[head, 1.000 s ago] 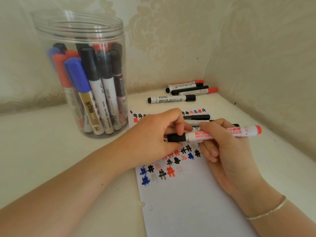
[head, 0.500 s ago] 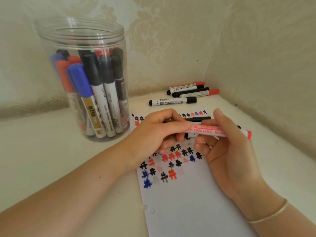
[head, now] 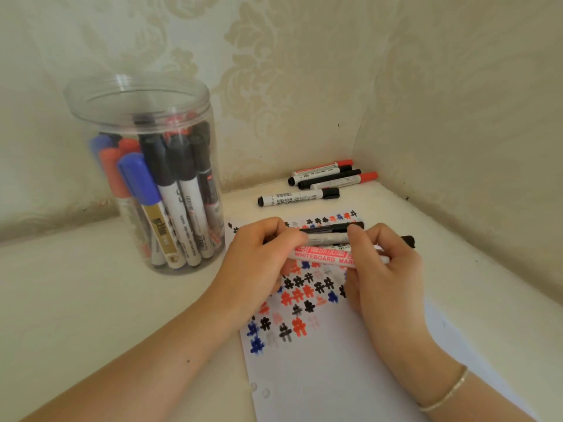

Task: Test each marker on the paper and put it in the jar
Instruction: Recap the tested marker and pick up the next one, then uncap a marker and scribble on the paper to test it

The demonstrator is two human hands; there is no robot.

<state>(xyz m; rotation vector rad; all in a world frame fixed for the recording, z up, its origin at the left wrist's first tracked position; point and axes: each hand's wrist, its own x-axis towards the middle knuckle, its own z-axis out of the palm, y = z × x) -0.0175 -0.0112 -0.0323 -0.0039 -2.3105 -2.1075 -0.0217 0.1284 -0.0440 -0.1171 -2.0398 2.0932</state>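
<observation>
A white whiteboard marker with red lettering lies level over the paper, held between both hands. My left hand grips its left end, which the fingers hide. My right hand grips the right part of the barrel with curled fingers and thumb. The paper carries several black, red and blue test marks. The clear plastic jar stands open at the left, with several black, blue and red markers upright in it.
Three loose markers lie in the back corner, and one more black-capped marker lies in front of them. Two markers rest on the paper's far end behind my hands. Walls close the back and the right side.
My left hand has closed over the marker's black cap. My right hand's fingers have curled round the barrel, and the marker's red end no longer shows.
</observation>
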